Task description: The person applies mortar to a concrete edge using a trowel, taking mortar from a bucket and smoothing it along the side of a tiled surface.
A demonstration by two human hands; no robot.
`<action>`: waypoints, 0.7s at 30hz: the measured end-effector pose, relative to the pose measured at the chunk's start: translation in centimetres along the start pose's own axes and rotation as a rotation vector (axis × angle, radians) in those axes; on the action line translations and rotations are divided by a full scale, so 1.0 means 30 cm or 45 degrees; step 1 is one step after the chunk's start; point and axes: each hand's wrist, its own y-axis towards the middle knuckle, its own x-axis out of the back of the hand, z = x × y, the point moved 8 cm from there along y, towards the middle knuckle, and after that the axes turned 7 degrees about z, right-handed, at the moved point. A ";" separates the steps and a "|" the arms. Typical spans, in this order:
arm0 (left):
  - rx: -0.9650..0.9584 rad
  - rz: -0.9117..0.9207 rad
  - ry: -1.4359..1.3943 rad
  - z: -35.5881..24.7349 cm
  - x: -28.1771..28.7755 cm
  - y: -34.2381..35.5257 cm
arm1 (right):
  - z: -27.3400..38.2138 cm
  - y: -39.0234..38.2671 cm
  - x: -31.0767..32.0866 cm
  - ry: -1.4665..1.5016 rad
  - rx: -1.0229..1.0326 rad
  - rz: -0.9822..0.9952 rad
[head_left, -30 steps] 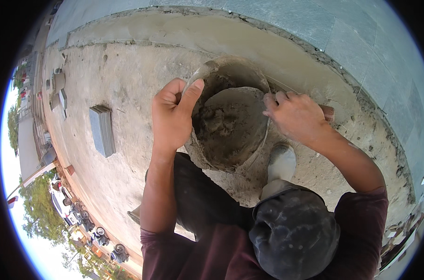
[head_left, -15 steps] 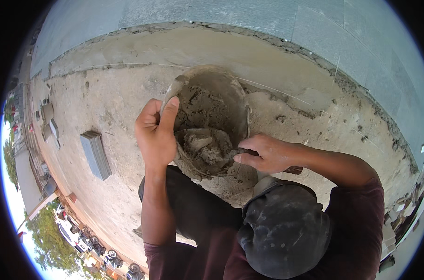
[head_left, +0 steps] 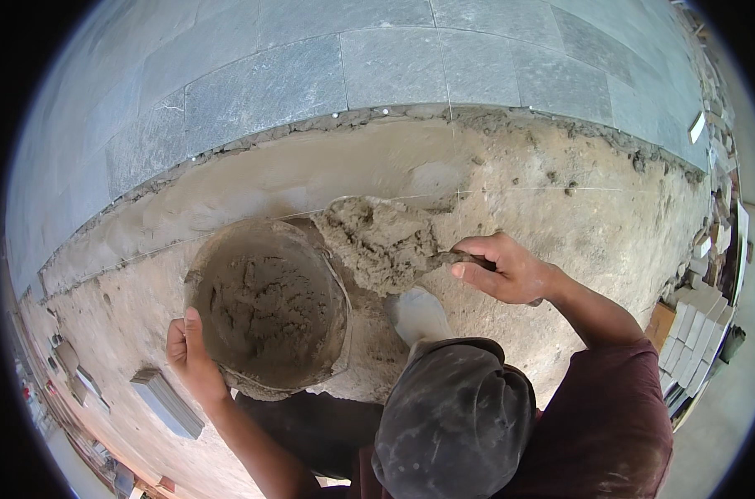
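Note:
My left hand [head_left: 193,358] grips the near-left rim of a round bucket [head_left: 344,312], thumb over the edge and fingers outside. Wet grey mortar [head_left: 265,308] lies inside the bucket, its surface rough and furrowed. In my right hand [head_left: 506,270] is the handle of a trowel [head_left: 459,259], held between thumb and curled fingers. A thick heap of mortar [head_left: 377,245] covers its blade, which is out of the bucket, just right of its rim and above the ground.
Ahead runs a smoothed mortar strip [head_left: 311,179] beside laid grey stone tiles [head_left: 394,71]. A thin string line [head_left: 552,189] stretches across the ground. At left lies a small stack of tiles [head_left: 168,403]; more stacked pieces [head_left: 695,333] stand at far right.
The trowel has come up out of the bucket and moved right, loaded with mortar. The bucket, tilted before, sits more level, my left hand still on its rim. The view has turned rightward.

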 end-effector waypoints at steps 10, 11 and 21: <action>-0.007 0.048 -0.024 -0.003 -0.019 0.023 | -0.259 -0.217 0.190 -0.097 -0.339 -1.209; -0.012 0.054 -0.004 -0.001 -0.018 0.026 | -0.278 -0.199 0.167 -0.168 -0.369 -1.250; 0.020 -0.021 -0.001 0.019 0.011 0.012 | -0.308 -0.196 0.130 -0.884 -0.403 -1.215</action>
